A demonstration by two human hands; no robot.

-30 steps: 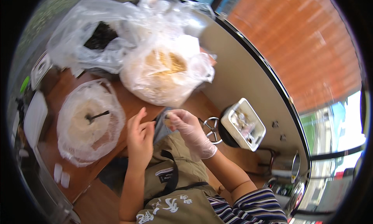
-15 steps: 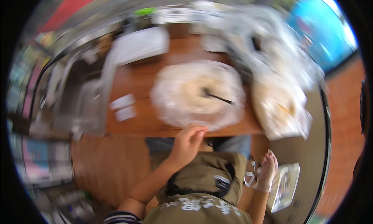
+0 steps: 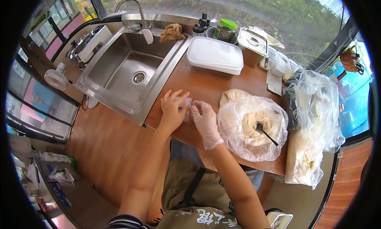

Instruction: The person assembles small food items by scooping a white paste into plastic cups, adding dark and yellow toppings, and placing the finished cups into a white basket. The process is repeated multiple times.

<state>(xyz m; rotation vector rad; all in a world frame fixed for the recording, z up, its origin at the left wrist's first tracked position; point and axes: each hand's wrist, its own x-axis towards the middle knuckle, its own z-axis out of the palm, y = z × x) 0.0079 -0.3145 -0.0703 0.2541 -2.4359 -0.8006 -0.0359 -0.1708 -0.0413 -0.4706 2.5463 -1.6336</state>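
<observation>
My bare left hand (image 3: 171, 109) and my right hand (image 3: 204, 121), which wears a thin clear glove, meet over the wooden counter (image 3: 206, 84) near its front edge. Between them is a crumpled clear plastic glove (image 3: 185, 107). My right fingertips pinch it, and my left fingers, slightly spread, are against or partly inside it. Just right of my right hand sits a bowl lined with a clear bag (image 3: 254, 127), holding pale dough and a dark spoon (image 3: 264, 132).
A steel sink (image 3: 131, 72) with a tap lies left of the counter, and a gas stove (image 3: 85, 42) beyond it. At the back stand a white lidded box (image 3: 216, 56), a metal tin (image 3: 252, 40) and a green-lidded jar (image 3: 226, 30). Plastic bags (image 3: 313, 110) of food fill the right end.
The view has swung round to face the sink and counter. My hands have risen from in front of my apron to the counter's front edge, and now meet on the clear glove.
</observation>
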